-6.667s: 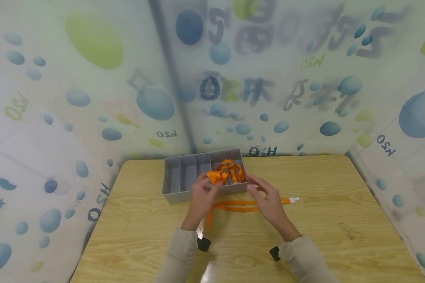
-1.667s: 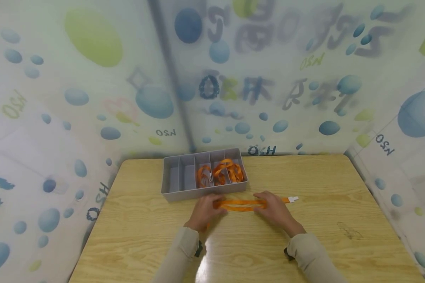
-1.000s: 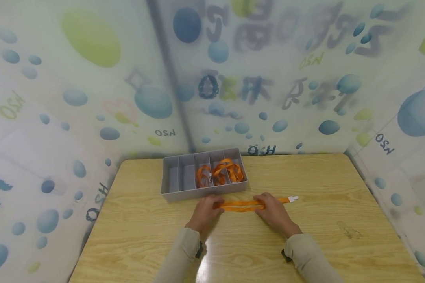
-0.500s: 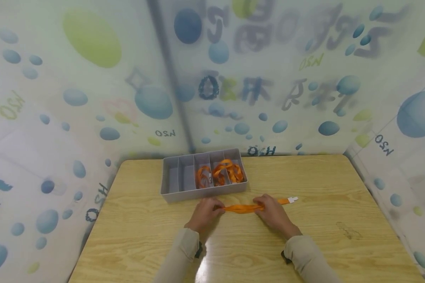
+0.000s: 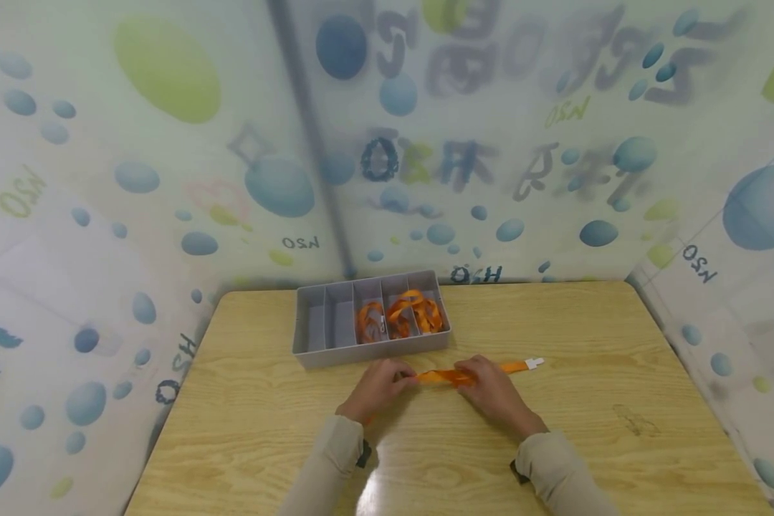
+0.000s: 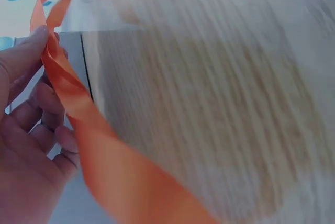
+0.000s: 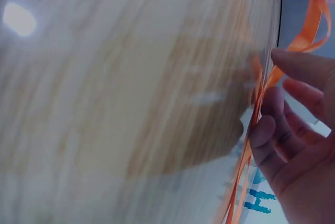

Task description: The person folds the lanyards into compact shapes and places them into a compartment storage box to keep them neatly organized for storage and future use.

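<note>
An orange lanyard [image 5: 440,376] stretches between the two hands, just in front of the grey box. My left hand [image 5: 375,390] pinches it between thumb and forefinger; in the left wrist view a wide loose strap [image 6: 125,171] of it trails down past the curled fingers. Farther along, my right hand [image 5: 495,395] grips the gathered strands near the table. Beyond this hand the lanyard runs out to the right and ends in a white clip [image 5: 534,363]. In the right wrist view, a loop [image 7: 313,20] rises from the right fingers toward the left hand.
Behind the hands, the grey divided box [image 5: 355,354] stands near the table's back edge. Coiled orange lanyards [image 5: 369,322] lie in its three right compartments; the two left ones show bare bottoms. Patterned walls enclose the wooden table [image 5: 264,430] at the back and sides.
Earlier, the left hand held an orange bundle over the box; a lanyard now lies in the middle compartment. Both hands came down to the lanyard on the table, and its parallel strands are now drawn together.
</note>
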A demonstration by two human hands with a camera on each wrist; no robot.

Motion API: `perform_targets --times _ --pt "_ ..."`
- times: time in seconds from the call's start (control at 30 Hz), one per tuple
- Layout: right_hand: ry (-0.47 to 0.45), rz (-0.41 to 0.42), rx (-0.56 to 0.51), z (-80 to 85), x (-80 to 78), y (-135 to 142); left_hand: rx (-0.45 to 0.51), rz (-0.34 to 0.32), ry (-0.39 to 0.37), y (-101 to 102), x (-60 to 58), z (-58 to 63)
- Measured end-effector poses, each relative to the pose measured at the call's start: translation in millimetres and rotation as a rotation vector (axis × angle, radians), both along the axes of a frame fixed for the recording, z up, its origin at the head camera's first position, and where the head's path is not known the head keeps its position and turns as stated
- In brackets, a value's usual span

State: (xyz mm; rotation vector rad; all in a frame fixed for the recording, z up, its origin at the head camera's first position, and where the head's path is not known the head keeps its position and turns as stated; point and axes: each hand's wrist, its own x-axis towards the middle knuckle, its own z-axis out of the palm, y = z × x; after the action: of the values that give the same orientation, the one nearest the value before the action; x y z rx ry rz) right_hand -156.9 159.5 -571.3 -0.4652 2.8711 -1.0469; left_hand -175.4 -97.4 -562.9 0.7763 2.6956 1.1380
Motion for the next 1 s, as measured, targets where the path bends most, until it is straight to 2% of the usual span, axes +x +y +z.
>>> perform_targets --times 0.2,0.43,0.57,0.83,1.0 --pt "0.020 0.011 -0.064 4.3 1.4 -3.8 0.065 -0.026 -0.058 4.3 1.6 8.4" --pt "0.042 -0.032 -0.107 13.0 2.5 -8.5 0.193 -0.057 -0.161 8.3 4.3 22.4" --pt "0.086 -0.036 -0.132 14.5 2.9 -11.7 0.271 -0.076 -0.195 10.7 4.8 28.3" --pt "0.155 -0.073 -0.117 11.1 3.3 -22.4 0.357 -0.045 -0.221 18.2 7.4 35.4" --pt "0.161 -0.122 -0.146 14.6 5.3 -27.5 0.412 -0.091 -0.281 22.2 12.0 40.3"
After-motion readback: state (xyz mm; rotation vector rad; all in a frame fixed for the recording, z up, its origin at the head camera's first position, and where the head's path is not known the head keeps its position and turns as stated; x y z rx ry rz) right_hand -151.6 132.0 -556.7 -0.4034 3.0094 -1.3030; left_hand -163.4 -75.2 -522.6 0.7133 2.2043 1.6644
